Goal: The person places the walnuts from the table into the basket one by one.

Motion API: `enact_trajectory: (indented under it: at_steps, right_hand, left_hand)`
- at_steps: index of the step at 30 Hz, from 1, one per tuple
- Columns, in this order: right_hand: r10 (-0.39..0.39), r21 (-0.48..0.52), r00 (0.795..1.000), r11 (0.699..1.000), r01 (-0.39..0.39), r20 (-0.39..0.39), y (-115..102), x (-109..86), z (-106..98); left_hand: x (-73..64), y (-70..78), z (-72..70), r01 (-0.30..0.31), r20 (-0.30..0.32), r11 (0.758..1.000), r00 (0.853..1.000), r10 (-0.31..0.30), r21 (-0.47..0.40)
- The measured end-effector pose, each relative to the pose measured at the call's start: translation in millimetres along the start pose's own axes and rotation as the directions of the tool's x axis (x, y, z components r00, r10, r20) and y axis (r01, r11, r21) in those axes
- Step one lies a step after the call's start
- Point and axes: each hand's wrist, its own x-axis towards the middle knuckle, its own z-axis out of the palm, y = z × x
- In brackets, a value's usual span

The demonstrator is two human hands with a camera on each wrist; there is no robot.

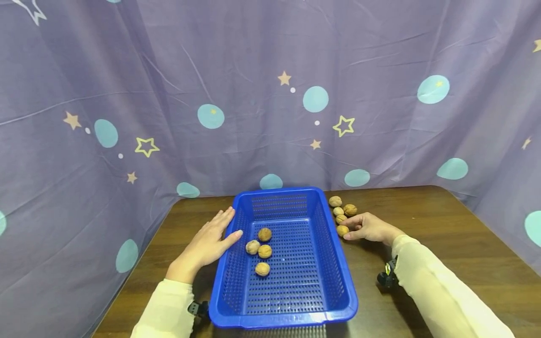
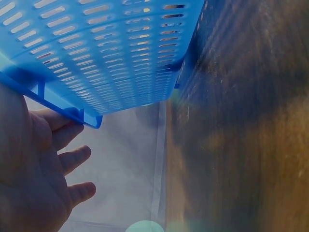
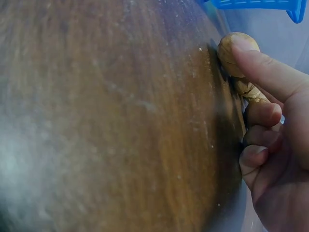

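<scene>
Curtain (image 1: 258, 51), one: purple, printed, across the upper frame from left to right.

Left hand (image 1: 207, 241), one, lower left of centre: laid along the basket's left rim, thumb over the inner side. Fingers fairly straight, visibly spread in the left wrist view, curled round nothing; the touch probably steadies the basket.

Basket (image 1: 283, 321), one, blue, perforated, lower centre: upright, long sides running away from the person, presumably to lie within reach of both arms.

Inner walnuts (image 1: 265, 251), four: left half of the basket's floor; three grouped, one nearer the front.

Outer walnuts (image 1: 335, 201), four: right of centre, clustered just beside the basket's right rim, on the table.

Held walnut (image 1: 342, 230), one: near end of that cluster; whether lifted, cannot tell.

Right hand (image 1: 372, 228), one, right of centre: thumb and a finger pinching the held walnut, remaining fingers bent towards the palm, perhaps to spare the neighbouring nuts a knock.

Table (image 1: 456, 230), one, brown wood: lower frame, extending to the right edge.
</scene>
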Motion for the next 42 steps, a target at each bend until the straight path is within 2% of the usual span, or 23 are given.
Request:
enact_trajectory:
  at_steps: [15,22,24,28,31,33,37,42]
  right_hand:
    - [-0.049,-0.021,0.999,0.999,0.048,-0.016,3.1,-2.4,5.6]
    - [-0.064,0.01,0.997,0.998,0.065,-0.046,-5.9,-8.6,-10.4]
    - [-0.078,0.025,0.996,0.997,0.079,-0.054,-13.7,-8.7,-19.0]
    - [-0.102,-0.017,0.993,0.995,0.101,-0.067,-35.0,-8.1,-35.4]
    - [-0.126,-0.089,0.989,0.989,0.119,-0.076,-53.4,-9.0,-44.1]
    - [-0.141,-0.09,0.987,0.987,0.134,-0.077,-65.7,-9.0,-47.1]
    - [-0.189,-0.083,0.979,0.98,0.183,-0.073,-90.2,-7.5,-46.9]
    - [-0.245,-0.061,0.969,0.968,0.245,-0.004,-124.3,-0.1,-36.4]
  left_hand:
    - [-1.4,-0.8,2.0,-0.007,-0.008,1.0,1.0,0.007,-0.007]
    - [-0.8,0.1,3.5,0.0,-0.002,1.0,1.0,0.0,-0.007]
    - [-0.6,0.3,2.6,0.0,-0.004,1.0,1.0,0.0,-0.005]
    - [-0.7,-0.3,0.4,-0.003,-0.011,1.0,1.0,0.003,-0.001]
    - [-0.3,-0.1,-0.8,-0.007,-0.01,1.0,1.0,0.007,-0.002]
    - [0.1,0.0,-1.2,-0.009,-0.009,1.0,1.0,0.009,-0.003]
    - [0.7,-0.5,-0.5,-0.013,-0.011,1.0,1.0,0.013,-0.005]
    - [-0.8,-2.2,1.4,0.006,-0.008,1.0,1.0,-0.006,-0.011]
